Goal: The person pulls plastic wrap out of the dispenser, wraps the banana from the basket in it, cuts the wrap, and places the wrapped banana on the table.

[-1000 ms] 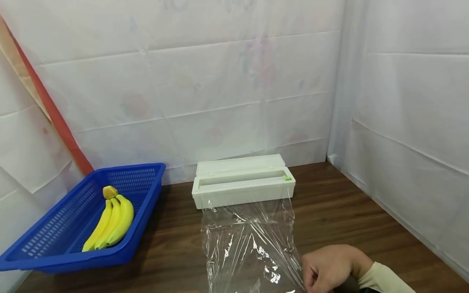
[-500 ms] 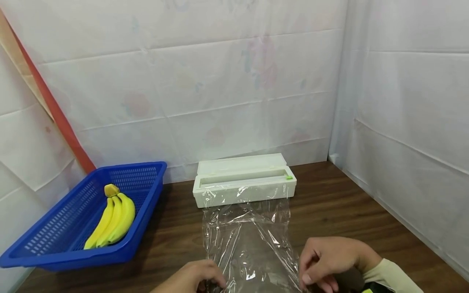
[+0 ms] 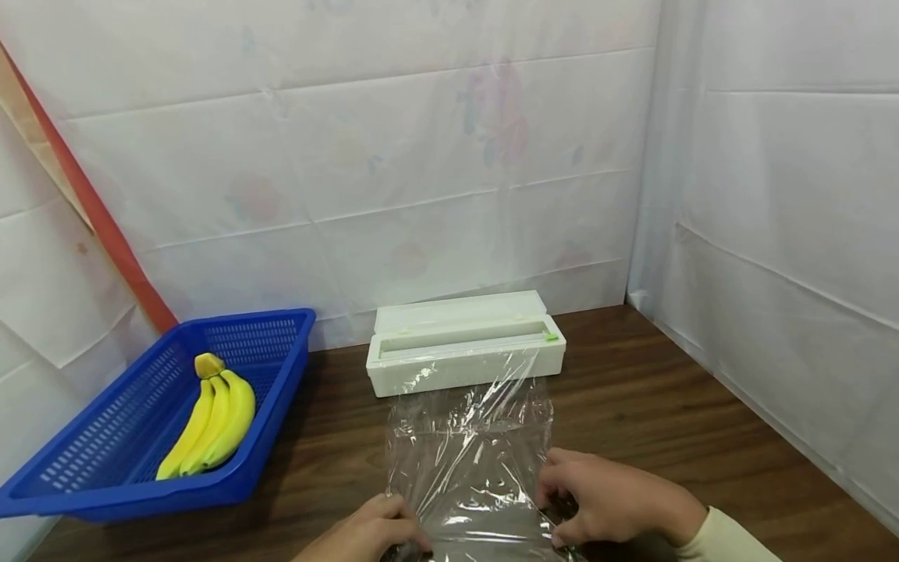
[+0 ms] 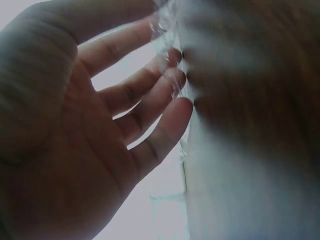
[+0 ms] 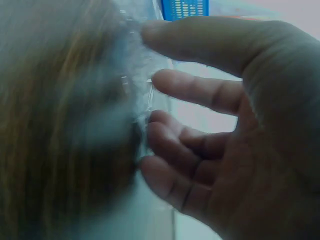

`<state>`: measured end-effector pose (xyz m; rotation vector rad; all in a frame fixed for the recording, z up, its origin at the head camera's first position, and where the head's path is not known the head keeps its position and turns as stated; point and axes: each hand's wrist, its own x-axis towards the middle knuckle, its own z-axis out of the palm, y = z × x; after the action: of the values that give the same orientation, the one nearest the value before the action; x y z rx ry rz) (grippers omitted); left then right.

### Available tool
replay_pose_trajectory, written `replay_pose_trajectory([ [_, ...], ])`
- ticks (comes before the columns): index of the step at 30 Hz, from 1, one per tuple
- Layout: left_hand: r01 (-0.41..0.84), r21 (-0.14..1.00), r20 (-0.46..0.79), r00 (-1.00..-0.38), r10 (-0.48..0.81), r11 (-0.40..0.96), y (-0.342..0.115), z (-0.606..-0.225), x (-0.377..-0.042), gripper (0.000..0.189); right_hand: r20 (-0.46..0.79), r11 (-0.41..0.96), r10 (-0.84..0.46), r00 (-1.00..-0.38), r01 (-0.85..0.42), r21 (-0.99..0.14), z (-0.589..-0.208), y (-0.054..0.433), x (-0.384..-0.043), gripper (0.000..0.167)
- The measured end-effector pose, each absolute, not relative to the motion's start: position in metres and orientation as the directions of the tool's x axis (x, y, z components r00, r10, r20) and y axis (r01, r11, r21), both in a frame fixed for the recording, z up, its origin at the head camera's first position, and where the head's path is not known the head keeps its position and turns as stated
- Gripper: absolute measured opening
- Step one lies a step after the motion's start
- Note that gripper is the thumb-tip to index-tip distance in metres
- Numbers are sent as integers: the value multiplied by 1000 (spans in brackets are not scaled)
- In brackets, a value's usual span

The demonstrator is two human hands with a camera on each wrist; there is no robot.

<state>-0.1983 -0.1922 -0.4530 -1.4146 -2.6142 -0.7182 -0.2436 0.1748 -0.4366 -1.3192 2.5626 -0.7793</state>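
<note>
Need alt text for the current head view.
A person's left hand and right hand are at opposite edges of clear plastic film running from an open white box on a dark wood-grain table. At image left, a blue basket holds yellow bananas; white sheeting hangs behind.

Between my left hand (image 3: 372,531) and my right hand (image 3: 604,499), the clear plastic film (image 3: 477,468) is thin, glossy and crinkled (its creases catch bright white streaks). Beneath both hands, the table (image 3: 632,382) looks like dark wood, grained and only faintly shiny. Straight beyond my hands, the white box (image 3: 456,378) seems hard, smooth plastic. Out past my left hand, the blue basket (image 3: 168,493) is perforated plastic, and the bananas (image 3: 219,421) look smooth. Behind my right hand, the pale sleeve (image 3: 723,540) is matt cloth.
</note>
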Motion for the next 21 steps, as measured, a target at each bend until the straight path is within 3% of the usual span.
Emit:
replay_pose_trajectory([
  [8,813,468,262,-503,824,348,-189,-451,-199,31,19,504,-815,-579,-725,-469,-431,178,-237,26],
  [12,797,499,229,-500,835,341,-189,-449,-200,36,12,490,-831,-556,-743,-457,-428,179,-240,26],
  [17,730,575,181,-553,813,369,-188,-446,-198,28,23,445,-849,-527,-739,-506,-427,182,-242,23],
  [21,599,691,141,-659,739,403,-188,-441,-198,22,66,363,-863,-501,-704,-610,-430,185,-246,13],
])
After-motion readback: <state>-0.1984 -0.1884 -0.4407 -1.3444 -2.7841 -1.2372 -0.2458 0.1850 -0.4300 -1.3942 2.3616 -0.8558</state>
